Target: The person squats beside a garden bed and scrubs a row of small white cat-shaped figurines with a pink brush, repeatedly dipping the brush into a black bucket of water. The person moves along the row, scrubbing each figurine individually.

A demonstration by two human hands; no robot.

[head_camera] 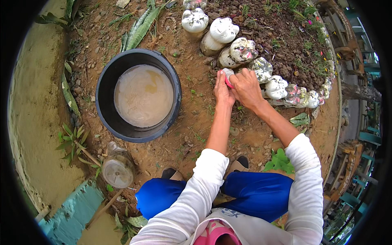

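Observation:
My left hand point(223, 91) and my right hand point(246, 88) meet over the soil beside a row of bottles. Between them is a small pink and greyish-white object point(228, 82), mostly covered by my fingers, so its exact kind cannot be made out. My right hand is curled over its pink part, while my left fingers press along its greyish side. Just beyond my hands, a paint-flecked plastic bottle point(242, 50) and a clear, speckled bottle point(262, 69) stand bottom-up. To the left sits a black plastic tub point(105, 121) with cloudy brownish water point(142, 98) in it.
White-painted bottles point(224, 30) edge a bed of dark soil point(284, 39). A clear plastic bottle point(118, 174) lies near a leafy plant point(75, 139) at lower left. A mossy concrete wall point(39, 101) runs along the left; wooden benches point(347, 171) stand at right.

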